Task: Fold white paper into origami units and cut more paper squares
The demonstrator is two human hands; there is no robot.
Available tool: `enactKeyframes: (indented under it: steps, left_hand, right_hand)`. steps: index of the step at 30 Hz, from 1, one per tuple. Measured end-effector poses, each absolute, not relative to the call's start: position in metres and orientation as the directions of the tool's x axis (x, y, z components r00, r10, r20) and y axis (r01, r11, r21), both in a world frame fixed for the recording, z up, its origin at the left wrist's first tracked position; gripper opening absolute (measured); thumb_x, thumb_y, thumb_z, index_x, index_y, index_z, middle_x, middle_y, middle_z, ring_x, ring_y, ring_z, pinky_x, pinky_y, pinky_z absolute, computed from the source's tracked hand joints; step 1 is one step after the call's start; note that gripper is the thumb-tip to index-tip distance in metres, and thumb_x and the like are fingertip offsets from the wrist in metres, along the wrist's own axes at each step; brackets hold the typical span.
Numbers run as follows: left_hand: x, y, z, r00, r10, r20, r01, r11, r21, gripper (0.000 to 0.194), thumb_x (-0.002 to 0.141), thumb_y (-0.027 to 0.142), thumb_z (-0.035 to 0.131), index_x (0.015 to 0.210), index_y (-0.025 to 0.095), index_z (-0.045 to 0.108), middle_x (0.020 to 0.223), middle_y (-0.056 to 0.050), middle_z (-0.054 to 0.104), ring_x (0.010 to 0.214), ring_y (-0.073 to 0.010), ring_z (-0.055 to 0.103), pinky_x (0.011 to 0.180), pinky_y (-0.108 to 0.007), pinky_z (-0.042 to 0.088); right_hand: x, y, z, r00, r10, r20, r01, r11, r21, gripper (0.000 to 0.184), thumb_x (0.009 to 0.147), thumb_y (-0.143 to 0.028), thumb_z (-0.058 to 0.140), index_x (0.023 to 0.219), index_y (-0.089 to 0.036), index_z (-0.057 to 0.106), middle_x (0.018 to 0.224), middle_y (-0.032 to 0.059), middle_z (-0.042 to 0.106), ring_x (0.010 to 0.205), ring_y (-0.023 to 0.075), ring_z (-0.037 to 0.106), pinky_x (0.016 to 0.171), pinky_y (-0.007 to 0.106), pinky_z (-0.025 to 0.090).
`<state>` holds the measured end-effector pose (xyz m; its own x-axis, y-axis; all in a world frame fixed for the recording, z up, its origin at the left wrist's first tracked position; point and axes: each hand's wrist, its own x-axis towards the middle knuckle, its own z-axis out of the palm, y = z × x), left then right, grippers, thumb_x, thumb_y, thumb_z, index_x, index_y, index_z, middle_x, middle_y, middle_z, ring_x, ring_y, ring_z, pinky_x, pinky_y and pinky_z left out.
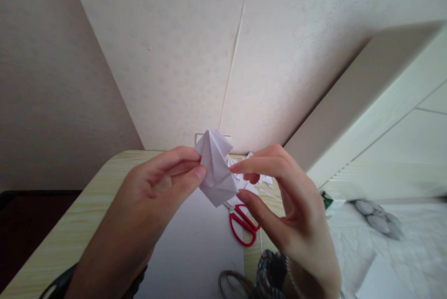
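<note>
A white sheet of paper, folded into a pointed, many-creased origami piece (217,168), is held up in the middle of the view. My left hand (164,187) pinches its left side between thumb and fingers. At the right edge, the thumb and forefinger of my right hand (282,196) are spread apart, their tips at or just touching the paper's edge and lower corner. Below and behind the paper lie scissors (243,224) with red handles, their blades mostly hidden.
More folded white paper pieces (267,180) lie behind my right hand. A large white sheet (195,248) covers part of the wood-grain table (77,215). A patterned wall (174,57) rises behind it. At right, a grey rounded object (377,217) rests on white bedding (422,243).
</note>
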<state>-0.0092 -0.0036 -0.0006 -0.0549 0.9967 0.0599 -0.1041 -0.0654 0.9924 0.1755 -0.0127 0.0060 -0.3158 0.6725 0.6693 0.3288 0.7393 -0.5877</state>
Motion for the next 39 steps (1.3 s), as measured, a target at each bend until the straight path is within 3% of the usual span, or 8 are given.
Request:
enactKeyframes:
  steps: [5, 11, 20, 25, 28, 33, 39]
  left_hand:
    - [-0.0093, -0.0046, 0.0002, -0.022, 0.999, 0.024, -0.242, -0.029, 0.97, 0.011, 0.072, 0.024, 0.079, 0.083, 0.022, 0.077, 0.072, 0.004, 0.079, 0.059, -0.0095, 0.07, 0.057, -0.014, 0.057]
    - [-0.0061, -0.0038, -0.0003, -0.039, 0.999, -0.015, -0.331, 0.001, 0.944, 0.016, 0.068, 0.022, 0.082, 0.083, 0.02, 0.076, 0.063, 0.004, 0.077, 0.05, -0.0126, 0.071, 0.046, -0.016, 0.056]
    - [-0.0125, -0.0017, -0.002, 0.026, 0.999, -0.043, -0.35, 0.049, 0.936, 0.025, 0.07, 0.028, 0.083, 0.094, 0.025, 0.078, 0.057, 0.005, 0.075, 0.045, -0.0112, 0.07, 0.037, -0.011, 0.049]
    - [-0.0095, -0.0022, -0.0019, 0.012, 1.0, 0.007, -0.344, -0.002, 0.939, 0.024, 0.069, 0.025, 0.083, 0.093, 0.025, 0.078, 0.064, 0.004, 0.078, 0.049, -0.0153, 0.073, 0.043, -0.02, 0.058]
    - [-0.0067, -0.0029, -0.0018, -0.022, 1.0, 0.018, -0.346, -0.025, 0.938, 0.025, 0.066, 0.023, 0.083, 0.091, 0.021, 0.078, 0.062, 0.003, 0.078, 0.047, -0.0165, 0.072, 0.043, -0.023, 0.06]
    - [-0.0069, -0.0015, -0.0005, 0.003, 0.999, -0.044, -0.337, 0.042, 0.94, 0.029, 0.073, 0.025, 0.082, 0.1, 0.017, 0.077, 0.075, -0.002, 0.082, 0.061, -0.0177, 0.077, 0.058, -0.026, 0.064]
    - [-0.0077, -0.0035, 0.0017, 0.001, 0.997, -0.074, -0.342, 0.07, 0.937, 0.03, 0.07, 0.024, 0.083, 0.099, 0.019, 0.077, 0.072, -0.001, 0.082, 0.056, -0.019, 0.076, 0.052, -0.025, 0.063]
  right_hand:
    - [0.1751, -0.0137, 0.0073, -0.342, 0.649, 0.68, 0.304, 0.761, -0.573, 0.031, 0.09, -0.004, 0.06, 0.117, -0.018, 0.065, 0.101, -0.0022, 0.06, 0.094, 0.0084, 0.057, 0.085, 0.02, 0.048]
    - [0.176, -0.0125, 0.0074, -0.356, 0.646, 0.675, 0.309, 0.764, -0.567, 0.025, 0.091, -0.008, 0.063, 0.113, -0.018, 0.066, 0.101, -0.0017, 0.061, 0.096, 0.0087, 0.058, 0.087, 0.019, 0.048]
    - [0.1758, -0.0095, 0.0057, -0.344, 0.698, 0.628, 0.371, 0.715, -0.592, 0.013, 0.094, -0.014, 0.063, 0.106, -0.019, 0.067, 0.096, -0.0021, 0.065, 0.091, 0.008, 0.06, 0.082, 0.018, 0.047]
    - [0.1763, -0.009, 0.0061, -0.35, 0.713, 0.608, 0.392, 0.701, -0.596, 0.011, 0.095, -0.017, 0.064, 0.105, -0.02, 0.066, 0.095, -0.0024, 0.065, 0.089, 0.0092, 0.061, 0.079, 0.02, 0.047]
    - [0.1757, -0.0078, 0.0057, -0.354, 0.706, 0.614, 0.401, 0.707, -0.582, 0.013, 0.093, -0.019, 0.068, 0.105, -0.02, 0.065, 0.098, -0.001, 0.066, 0.092, 0.0116, 0.062, 0.081, 0.022, 0.048]
    - [0.1759, -0.0053, 0.0048, -0.367, 0.679, 0.636, 0.4, 0.732, -0.551, 0.017, 0.091, -0.018, 0.071, 0.107, -0.019, 0.065, 0.104, 0.0021, 0.064, 0.099, 0.0141, 0.062, 0.087, 0.024, 0.05]
    - [0.1767, -0.0064, 0.0049, -0.368, 0.66, 0.655, 0.432, 0.745, -0.508, 0.02, 0.09, -0.017, 0.071, 0.109, -0.02, 0.066, 0.112, 0.0034, 0.059, 0.104, 0.0146, 0.059, 0.095, 0.025, 0.049]
